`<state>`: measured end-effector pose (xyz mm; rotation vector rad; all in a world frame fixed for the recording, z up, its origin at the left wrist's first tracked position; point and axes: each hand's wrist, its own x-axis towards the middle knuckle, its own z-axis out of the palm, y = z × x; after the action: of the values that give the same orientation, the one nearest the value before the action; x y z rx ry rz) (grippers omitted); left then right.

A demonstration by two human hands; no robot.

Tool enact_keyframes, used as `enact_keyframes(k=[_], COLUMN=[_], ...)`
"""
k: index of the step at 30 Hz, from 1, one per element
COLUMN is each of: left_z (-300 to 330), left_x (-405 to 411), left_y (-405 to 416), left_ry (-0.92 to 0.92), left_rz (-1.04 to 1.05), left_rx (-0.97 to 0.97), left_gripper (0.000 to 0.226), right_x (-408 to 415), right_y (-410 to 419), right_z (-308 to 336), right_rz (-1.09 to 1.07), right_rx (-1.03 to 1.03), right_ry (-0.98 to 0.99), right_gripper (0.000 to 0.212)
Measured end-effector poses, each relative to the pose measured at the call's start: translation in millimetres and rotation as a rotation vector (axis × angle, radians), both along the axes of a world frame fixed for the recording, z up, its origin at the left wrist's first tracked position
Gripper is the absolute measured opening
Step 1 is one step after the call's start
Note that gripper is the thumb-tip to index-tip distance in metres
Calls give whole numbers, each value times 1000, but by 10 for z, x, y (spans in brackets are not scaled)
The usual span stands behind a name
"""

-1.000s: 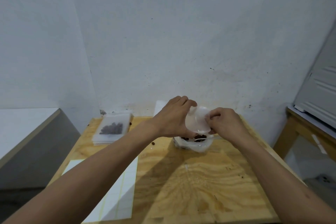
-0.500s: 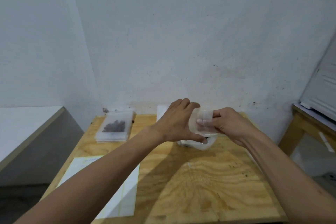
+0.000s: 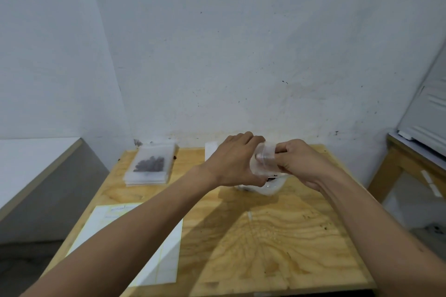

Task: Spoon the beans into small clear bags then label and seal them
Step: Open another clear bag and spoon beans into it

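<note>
Both hands have lifted slightly since a second ago, raising the small clear bag [image 3: 265, 159] a little higher above the container of beans [image 3: 270, 184], and the view has tipped up to show more wall. At far left on the tabletop [image 3: 277, 236] a stack of filled bags [image 3: 149, 166] lies flat with dark beans showing through; nearer, a white label sheet [image 3: 164, 263] lies partly under the left forearm. Mid-table, the left hand [image 3: 235, 163] wraps its fingers [image 3: 246, 137] around the bag's left side, thumb below. To its right, the right hand [image 3: 299, 161] pinches the bag's other edge with curled fingers.
</note>
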<state>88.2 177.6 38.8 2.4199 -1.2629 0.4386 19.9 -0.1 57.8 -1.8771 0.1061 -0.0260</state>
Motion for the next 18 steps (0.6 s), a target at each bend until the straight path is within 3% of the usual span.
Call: enact_keyframes(k=[3,6,8,11,13,16,18], left_z=[27,29,18,15,20,-10,-46], left_x=[31,92,124,159,167,178,190], left_y=[20,153,248,307,304,271,240], left_ry=[6,144,295,502,612,807,906], left_rz=[80,191,230,274,304,328,324], left_rx=[57,39,-19,-96,-95,-143,-145], left_gripper=[81,82,82,78,74,61,67], right_x=[-31,-62,-115,-197,-238,-240,-216], right_y=[-34,-224,-374,-479,-471,-446,-428], right_z=[5,-38,-85,-192,-258,-346,-316], right_rz=[-135,-318,-335,-244,-193,-258,-291], right_rx=[-27,-532,-718,-758,-643,-382,-353], right_ry=[-72,-139,-5,339,351,203,115], right_gripper=[4,28,55,79,70,33,18])
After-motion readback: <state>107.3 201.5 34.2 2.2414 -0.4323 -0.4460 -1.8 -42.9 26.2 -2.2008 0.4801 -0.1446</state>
